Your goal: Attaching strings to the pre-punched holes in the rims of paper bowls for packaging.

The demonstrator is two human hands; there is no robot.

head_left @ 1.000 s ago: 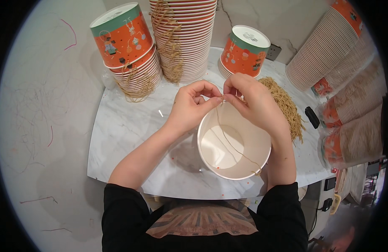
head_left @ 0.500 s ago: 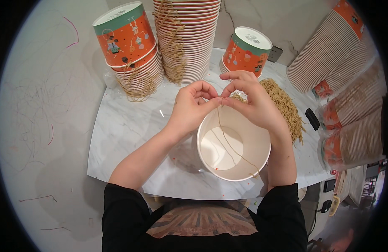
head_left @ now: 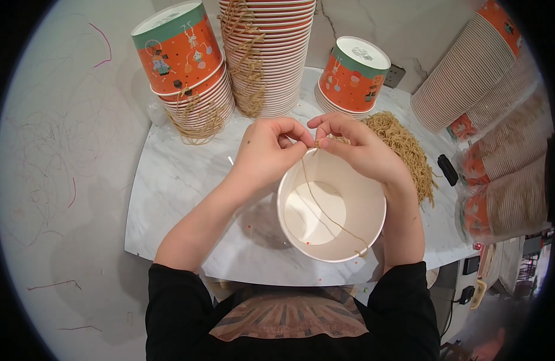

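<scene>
A white paper bucket stands with its mouth up in front of me. A thin tan cord runs slack across the mouth, from the near right rim to the far rim. At that far rim my left hand pinches the cord between thumb and forefinger. Close against it, my right hand pinches the same part of the cord, its other fingers curled. The fingertips hide the exact shape of the cord there. Beside my right hand lies a heap of loose tan cords.
Orange and green buckets are stacked upside down at the far left, hung with cords. A tall bucket stack rises beside them. Another upturned bucket stands behind my hands. Wrapped stacks and a small black object are at right.
Both hands have come slightly lower and nearer together at the far rim. My right fingers have curled in. The bucket has shifted a little to the left.
</scene>
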